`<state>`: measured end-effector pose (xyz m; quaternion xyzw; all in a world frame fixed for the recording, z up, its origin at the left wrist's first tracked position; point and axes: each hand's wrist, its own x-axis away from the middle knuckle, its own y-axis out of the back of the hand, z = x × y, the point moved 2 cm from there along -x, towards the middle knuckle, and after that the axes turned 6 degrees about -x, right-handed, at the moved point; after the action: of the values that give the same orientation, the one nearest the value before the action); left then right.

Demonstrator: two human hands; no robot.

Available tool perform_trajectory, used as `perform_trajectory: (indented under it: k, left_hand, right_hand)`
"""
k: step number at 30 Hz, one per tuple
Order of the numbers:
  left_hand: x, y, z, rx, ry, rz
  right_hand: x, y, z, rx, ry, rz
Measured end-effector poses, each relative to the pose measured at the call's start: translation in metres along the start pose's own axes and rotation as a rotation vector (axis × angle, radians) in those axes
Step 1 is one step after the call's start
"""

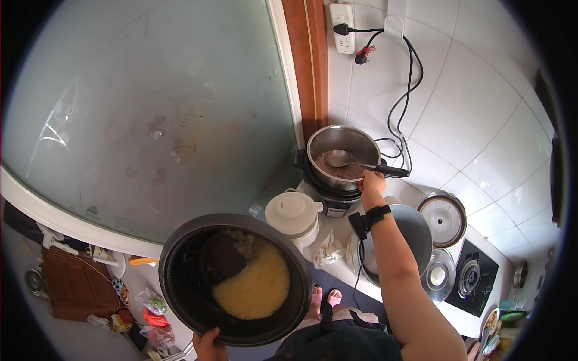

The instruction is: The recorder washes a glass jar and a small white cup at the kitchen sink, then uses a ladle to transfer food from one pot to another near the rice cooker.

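My left hand [210, 345] grips the near rim of a large dark inner pot [168, 270], tilted, with yellow porridge-like food [257, 289] pooled on its right side. Out ahead, my right hand [372, 182] has its fingers at the near right rim of a steel inner pot [345, 181]. That pot sits in an electric cooker [336, 208] and holds brownish contents. A metal ladle [337, 158] with a black handle [393, 171] rests in it, the handle lying over the rim just above my right hand. A black strap with a device is on my right wrist.
A white lidded pot [291, 214], a crumpled cloth or tissue [328, 250], a grey pan [413, 234] and pot lids [441, 219] stand near the cooker. A gas hob [472, 277] is farther right. Power cords [408, 90] hang on the tiled wall; a frosted glass panel [158, 113] rises at left.
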<state>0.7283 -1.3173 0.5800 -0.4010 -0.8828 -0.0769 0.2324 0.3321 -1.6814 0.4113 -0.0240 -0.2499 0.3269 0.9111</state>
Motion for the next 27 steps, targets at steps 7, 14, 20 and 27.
perform_trajectory:
  k: [7, 14, 20, 27]
  left_hand:
    - [-0.008, 0.008, 0.004, -0.045, -0.009, -0.008]
    - [-0.017, -0.004, -0.012, -0.163, -0.052, 0.004]
    - [-0.026, -0.027, -0.027, -0.050, -0.048, 0.178]
    - [-0.076, -0.010, -0.012, -0.549, -0.485, 0.539]
  right_hand:
    - [0.016, 0.024, 0.030, -0.170, 0.098, 0.096]
    - [0.067, 0.083, 0.081, -0.269, 0.230, 0.198]
    - [0.109, 0.165, 0.120, -0.348, 0.370, 0.131]
    - [0.175, 0.279, 0.131, -0.411, 0.514, -0.074]
